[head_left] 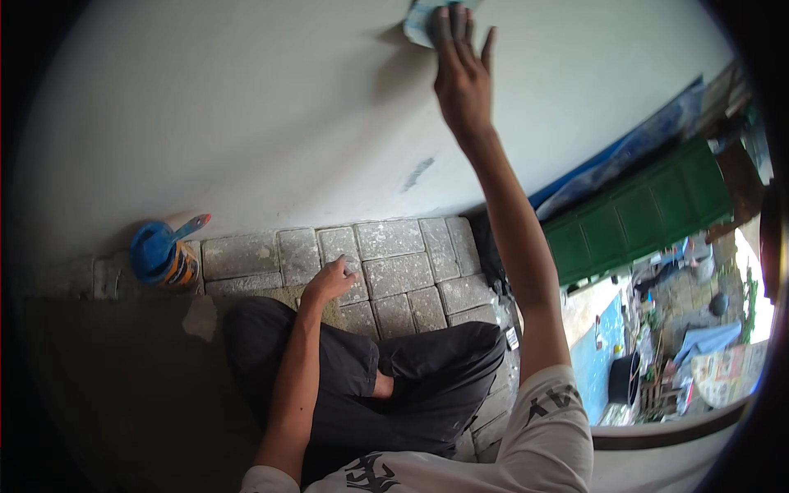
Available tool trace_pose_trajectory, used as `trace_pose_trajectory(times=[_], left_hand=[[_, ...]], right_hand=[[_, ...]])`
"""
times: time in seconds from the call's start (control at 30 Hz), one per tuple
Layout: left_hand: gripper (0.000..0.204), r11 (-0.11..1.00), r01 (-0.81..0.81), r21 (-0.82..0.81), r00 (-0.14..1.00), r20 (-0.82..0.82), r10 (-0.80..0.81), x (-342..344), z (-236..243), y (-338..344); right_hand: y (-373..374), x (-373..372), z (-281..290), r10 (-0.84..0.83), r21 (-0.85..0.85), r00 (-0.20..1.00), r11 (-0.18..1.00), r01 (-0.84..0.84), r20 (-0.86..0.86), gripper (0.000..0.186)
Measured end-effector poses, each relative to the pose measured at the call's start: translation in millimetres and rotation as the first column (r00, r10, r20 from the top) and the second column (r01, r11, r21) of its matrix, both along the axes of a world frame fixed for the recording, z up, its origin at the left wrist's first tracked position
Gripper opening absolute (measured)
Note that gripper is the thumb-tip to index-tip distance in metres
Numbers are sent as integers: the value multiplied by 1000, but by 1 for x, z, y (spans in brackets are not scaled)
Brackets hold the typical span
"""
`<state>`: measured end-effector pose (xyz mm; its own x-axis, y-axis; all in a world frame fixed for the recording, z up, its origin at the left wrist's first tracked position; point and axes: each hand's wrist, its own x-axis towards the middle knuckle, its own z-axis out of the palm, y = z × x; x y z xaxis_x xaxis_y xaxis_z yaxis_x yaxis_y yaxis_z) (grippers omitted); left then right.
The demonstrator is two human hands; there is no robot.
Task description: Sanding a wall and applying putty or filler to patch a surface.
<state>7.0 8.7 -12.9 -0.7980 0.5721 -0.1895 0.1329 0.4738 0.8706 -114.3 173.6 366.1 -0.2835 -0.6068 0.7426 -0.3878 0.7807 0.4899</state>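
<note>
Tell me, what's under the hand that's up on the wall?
Under the right hand is a pale blue-grey pad or folded sheet, pressed flat against the white wall. Only its left edge shows; the fingers cover the rest.

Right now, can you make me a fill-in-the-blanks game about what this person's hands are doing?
1. The right hand presses a pale sheet flat against the white ____.
2. The left hand hangs over the grey paving ____, closed around a small pale lump.
3. The small can by the wall has a ____ lid.
4. The person squats in ____ trousers.

Missing words: wall; bricks; blue; black
</note>
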Motion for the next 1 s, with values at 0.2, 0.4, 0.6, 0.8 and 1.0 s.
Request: trace_pose_trajectory(times=[0.2,0.4,0.6,0.8,1.0], left_hand=[[48,991,-63,119,998,28,60,-13,-53,-25],[45,989,11,146,999,-39,-6,-6,-7,7],[50,963,-172,209,979,148,143,-1,0,7],[49,950,-164,265,986,65,152,-16,-19,-11],[45,933,-168,319,980,161,121,10,21,-1]], right_hand=[[-28,30,-78,2,178,996,984,-17,84,53],[30,117,-214,74,-335,783,925,177,617,47],[37,201,-337,665,-648,337,293,703,666,35],[35,228,-371,957,-636,277,-161,755,85,43],[22,224,-388,960,-564,280,-243,789,-22,46]])
